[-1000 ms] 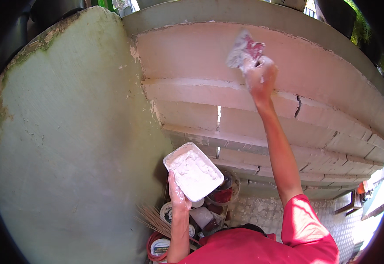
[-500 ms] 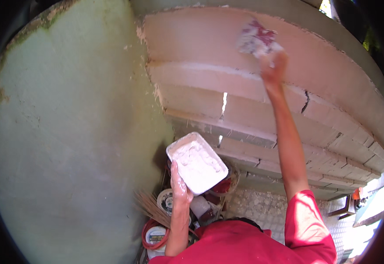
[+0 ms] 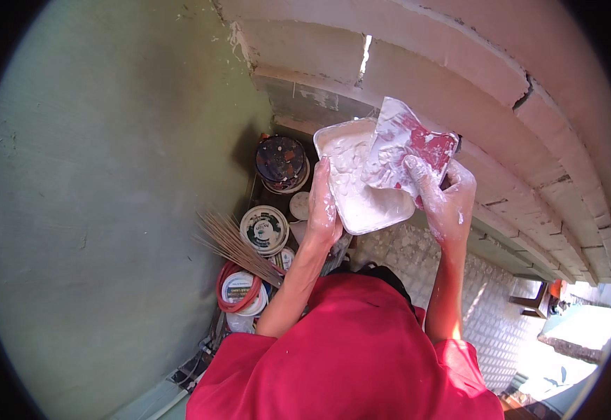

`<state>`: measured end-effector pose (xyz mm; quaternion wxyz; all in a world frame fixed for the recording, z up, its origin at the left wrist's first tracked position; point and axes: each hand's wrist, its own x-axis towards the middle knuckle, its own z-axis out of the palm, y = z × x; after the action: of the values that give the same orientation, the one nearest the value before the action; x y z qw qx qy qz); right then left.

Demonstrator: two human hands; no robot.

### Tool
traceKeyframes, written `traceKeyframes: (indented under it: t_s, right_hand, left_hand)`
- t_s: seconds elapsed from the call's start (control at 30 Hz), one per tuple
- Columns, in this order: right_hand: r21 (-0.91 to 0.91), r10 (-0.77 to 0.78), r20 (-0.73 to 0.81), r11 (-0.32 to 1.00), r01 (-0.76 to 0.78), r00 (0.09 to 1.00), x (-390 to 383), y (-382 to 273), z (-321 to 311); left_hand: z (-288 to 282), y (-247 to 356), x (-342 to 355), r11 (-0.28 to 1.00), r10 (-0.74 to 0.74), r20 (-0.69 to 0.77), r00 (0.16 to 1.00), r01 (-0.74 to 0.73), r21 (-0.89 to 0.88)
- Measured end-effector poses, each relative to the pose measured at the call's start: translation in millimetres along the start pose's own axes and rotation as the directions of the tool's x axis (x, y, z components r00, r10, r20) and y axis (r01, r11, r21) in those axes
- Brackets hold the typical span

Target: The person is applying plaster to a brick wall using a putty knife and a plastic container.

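Observation:
My left hand [image 3: 324, 210] is closed on the left side of a shallow white rectangular tray [image 3: 366, 229], held up in front of my chest. Thick whitish putty [image 3: 347, 164] coats its inside. My right hand [image 3: 451, 199], smeared with the same putty, pinches a thin red putty scraper [image 3: 431, 145] between thumb and fingers. The scraper's blade is largely covered in white and overlaps the tray's right half. Whether its lower edge touches the putty, I cannot tell.
A greenish wall [image 3: 109, 175] rises at left. Beyond the tray runs a pinkish block wall [image 3: 431, 42] with ledges and cracks. Below left stand a dark paint-spattered bucket [image 3: 281, 161], a white-lidded tub [image 3: 264, 229], a stick broom [image 3: 239, 245] and a coiled red hose [image 3: 223, 290]. Patterned floor [image 3: 403, 255] lies beneath.
My right hand has come down from the upper block wall to the tray, bringing the scraper over it. The view has tilted downward, showing more buckets, and the tray appears higher in the picture.

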<state>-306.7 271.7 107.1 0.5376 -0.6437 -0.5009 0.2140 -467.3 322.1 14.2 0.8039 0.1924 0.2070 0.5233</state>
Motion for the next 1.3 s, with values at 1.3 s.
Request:
traceKeyframes:
  t_s: [1.3]
  right_hand:
    - [-0.726, 0.003, 0.474, 0.567, 0.389, 0.881, -23, 2, 26]
  left_hand:
    - [-3, -60, -19, 0.995, 0.074, -0.007, 0.997, -0.073, 0.073]
